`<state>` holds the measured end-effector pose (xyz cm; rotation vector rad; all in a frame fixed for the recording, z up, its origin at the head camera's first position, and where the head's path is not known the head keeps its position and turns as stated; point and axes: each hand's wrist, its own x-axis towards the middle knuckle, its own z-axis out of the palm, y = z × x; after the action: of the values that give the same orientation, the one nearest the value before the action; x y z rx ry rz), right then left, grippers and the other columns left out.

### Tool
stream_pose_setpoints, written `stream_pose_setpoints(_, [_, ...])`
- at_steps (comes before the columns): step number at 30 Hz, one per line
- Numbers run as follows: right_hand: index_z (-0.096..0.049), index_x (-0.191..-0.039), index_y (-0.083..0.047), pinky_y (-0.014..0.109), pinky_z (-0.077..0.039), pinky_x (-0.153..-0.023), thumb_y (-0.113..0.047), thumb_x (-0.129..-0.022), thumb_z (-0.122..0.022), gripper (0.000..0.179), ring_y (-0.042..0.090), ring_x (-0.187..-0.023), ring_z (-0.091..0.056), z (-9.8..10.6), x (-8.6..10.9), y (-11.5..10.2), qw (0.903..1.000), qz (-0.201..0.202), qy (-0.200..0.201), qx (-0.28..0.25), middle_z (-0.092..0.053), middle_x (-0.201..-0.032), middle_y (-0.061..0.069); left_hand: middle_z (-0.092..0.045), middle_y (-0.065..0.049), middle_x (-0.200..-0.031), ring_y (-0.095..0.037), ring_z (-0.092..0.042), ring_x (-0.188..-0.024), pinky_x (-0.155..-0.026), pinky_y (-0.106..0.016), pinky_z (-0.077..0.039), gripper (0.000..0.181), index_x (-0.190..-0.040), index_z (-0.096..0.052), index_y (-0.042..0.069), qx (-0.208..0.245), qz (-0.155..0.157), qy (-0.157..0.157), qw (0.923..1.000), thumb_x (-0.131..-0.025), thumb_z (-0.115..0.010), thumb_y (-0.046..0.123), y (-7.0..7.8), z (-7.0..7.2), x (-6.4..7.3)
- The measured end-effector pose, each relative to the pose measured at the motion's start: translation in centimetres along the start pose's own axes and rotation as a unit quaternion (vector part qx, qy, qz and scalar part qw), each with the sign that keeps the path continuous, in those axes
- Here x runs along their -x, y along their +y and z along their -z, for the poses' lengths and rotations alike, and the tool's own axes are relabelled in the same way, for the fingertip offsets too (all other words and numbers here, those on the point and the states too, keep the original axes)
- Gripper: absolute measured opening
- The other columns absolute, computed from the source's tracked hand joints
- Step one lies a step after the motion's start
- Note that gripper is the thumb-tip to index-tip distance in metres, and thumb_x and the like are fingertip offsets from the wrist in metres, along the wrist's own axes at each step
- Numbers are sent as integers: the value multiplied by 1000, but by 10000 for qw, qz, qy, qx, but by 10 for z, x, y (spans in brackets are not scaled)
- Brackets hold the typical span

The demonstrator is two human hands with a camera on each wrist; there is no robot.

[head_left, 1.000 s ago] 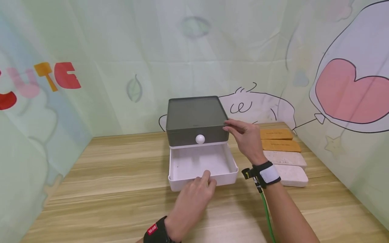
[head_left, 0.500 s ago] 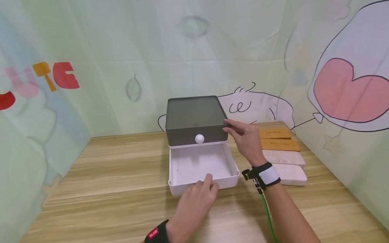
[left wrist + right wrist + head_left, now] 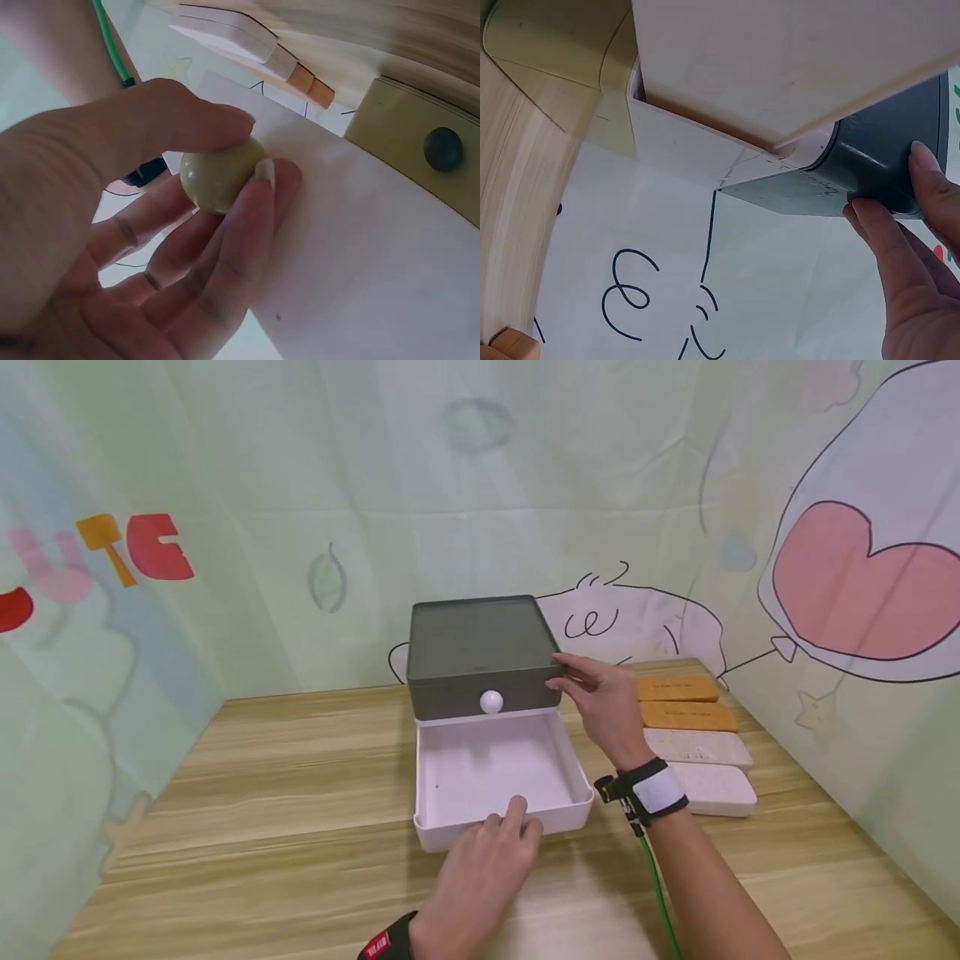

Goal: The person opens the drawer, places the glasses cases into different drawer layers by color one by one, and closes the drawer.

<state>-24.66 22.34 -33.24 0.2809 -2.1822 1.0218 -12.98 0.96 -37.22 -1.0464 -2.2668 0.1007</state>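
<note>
Head view: a dark drawer box (image 3: 480, 631) stands on the worktop (image 3: 315, 777), its white lower drawer (image 3: 487, 760) extending forward beneath a dark front that bears a white knob (image 3: 491, 702). At that drawer's near edge is the left-hand grip (image 3: 483, 872); the left wrist view shows its thumb and fingers pinching a round knob (image 3: 217, 176). The right-hand grip (image 3: 609, 697) holds the box's front right corner between thumb and fingers. Right of the box lie two orange blocks (image 3: 690, 716) and two pale blocks (image 3: 716, 789), partly hidden behind the right hand and wrist.
</note>
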Motion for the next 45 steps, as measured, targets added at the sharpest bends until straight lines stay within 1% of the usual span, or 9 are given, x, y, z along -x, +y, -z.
stream_pose_setpoints(8, [-79, -109, -4, 35, -61, -83, -9, -81, -81, 29, 28, -95, -78, -3, -3, 3, 9991, 331, 269, -36, -78, -105, 14, -55, 0, -88, -8, -55, -57, -44, -20, -42, 19, -95, -69, 11, -145, 2, 45, 9999, -78, -77, 9, 4, 5, 2])
stream_pose_setpoints(14, [-79, -106, -5, 36, -61, -82, -10, -80, -81, 27, 28, -95, -78, -4, -3, 5, 9987, 395, 307, -4, -79, -103, 14, -53, 1, -86, -8, -53, -55, -42, -19, -39, 19, -93, -69, 12, -208, 15, -37, 9998, -77, -79, 10, 6, 7, 3])
stream_pose_setpoints(19, [-79, -108, -4, 35, -61, -82, -9, -81, -82, 28, 28, -96, -78, -1, -3, 3, 9992, 326, 249, -19, -78, -105, 14, -53, 1, -86, -8, -53, -55, -42, -20, -38, 19, -91, -68, 13, -234, 23, -49, 9997, -76, -79, 10, 8, 8, 3])
stream_pose_setpoints(25, [-71, -126, -5, 36, -60, -83, -8, -84, -80, 43, 30, -99, -77, 4, 1, 1, 9999, 145, -27, -47, -75, -117, 17, -52, 1, -86, -9, -54, -57, -44, -20, -41, 16, -91, -68, 13, -125, 33, -157, 9998, -79, -79, 12, 11, 9, 5])
stream_pose_setpoints(29, [-66, -133, -5, 35, -59, -87, -9, -86, -78, 49, 31, -105, -75, 10, 4, 1, 9997, 17, -176, -192, -72, -124, 17, -52, 0, -86, -10, -53, -55, -43, -21, -41, 15, -88, -67, 13, -140, 17, -84, 9999, -78, -79, 12, 13, 9, 6])
stream_pose_setpoints(33, [-68, -130, -4, 38, -60, -88, -10, -89, -77, 43, 31, -105, -75, 18, 8, 4, 9996, 60, -290, -5, -73, -123, 17, -51, 0, -84, -10, -52, -54, -42, -21, -41, 16, -85, -66, 13, -231, 19, 0, 9997, -76, -80, 11, 14, 8, 7])
stream_pose_setpoints(38, [-74, -119, -3, 46, -61, -84, -16, -91, -76, 31, 33, -100, -76, 34, 17, 12, 9968, 148, -660, 434, -76, -113, 18, -50, 0, -83, -9, -52, -54, -42, -20, -41, 18, -86, -66, 12, -279, 19, 25, 9996, -75, -80, 11, 13, 8, 7])
stream_pose_setpoints(42, [-75, -119, -5, 51, -61, -82, -23, -91, -77, 34, 35, -98, -76, 50, 27, 20, 9918, -128, -1026, 757, -76, -113, 16, -49, 1, -82, -10, -52, -54, -42, -21, -40, 19, -84, -64, 12, -240, 43, 162, 9996, -75, -80, 9, 14, 7, 6])
stream_pose_setpoints(45, [-74, -122, -6, 54, -59, -85, -28, -92, -76, 38, 36, -102, -74, 63, 38, 28, 9853, -333, -1333, 1016, -75, -117, 16, -48, 1, -80, -10, -52, -53, -41, -21, -40, 19, -81, -62, 12, -180, 57, 230, 9996, -75, -80, 9, 14, 6, 7])
